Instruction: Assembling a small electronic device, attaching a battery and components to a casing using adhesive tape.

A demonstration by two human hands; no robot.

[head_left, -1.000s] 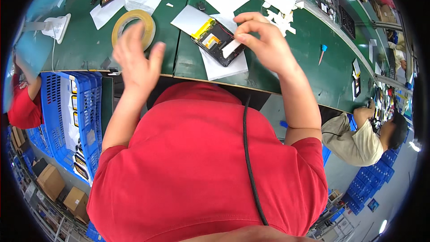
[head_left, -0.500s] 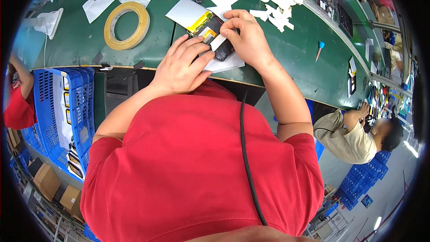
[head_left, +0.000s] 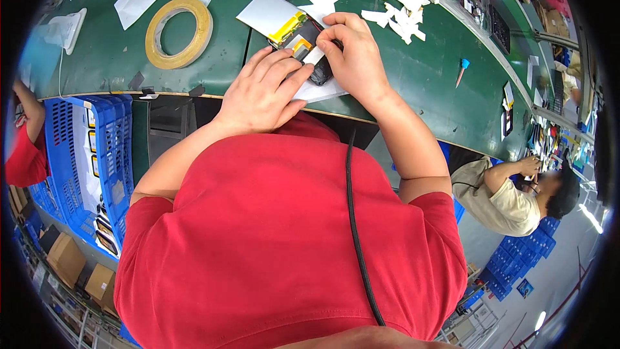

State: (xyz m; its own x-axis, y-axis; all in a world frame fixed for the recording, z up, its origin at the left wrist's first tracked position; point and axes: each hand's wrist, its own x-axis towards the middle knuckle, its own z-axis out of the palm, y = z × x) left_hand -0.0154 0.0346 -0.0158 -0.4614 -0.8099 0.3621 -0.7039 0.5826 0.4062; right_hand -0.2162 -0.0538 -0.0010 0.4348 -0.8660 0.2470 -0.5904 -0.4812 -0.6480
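A black electronic device [head_left: 321, 75] with a yellow strip and exposed inner parts lies tilted near the table's front edge, partly over white paper [head_left: 314, 92]. My right hand [head_left: 354, 52] is closed at its right side, thumb and forefinger pinching the upper end of a short white strip [head_left: 314, 55]. The strip slants down over the device. My left hand [head_left: 263, 87] rests at the device's left lower side with fingers stretched out, the forefinger tip close to the strip's lower end. That hand covers part of the device.
A roll of tan tape [head_left: 179, 33] lies left on the green table [head_left: 426, 87]. White paper scraps [head_left: 403, 22] are heaped at the back right, left of a blue-handled screwdriver [head_left: 462, 71]. A blue crate [head_left: 84, 161] stands at lower left. Another person [head_left: 504, 197] works at right.
My left hand has moved slightly up and right, its forefinger nearer the strip. Less of the white strip shows between my hands. My right hand keeps its pinch.
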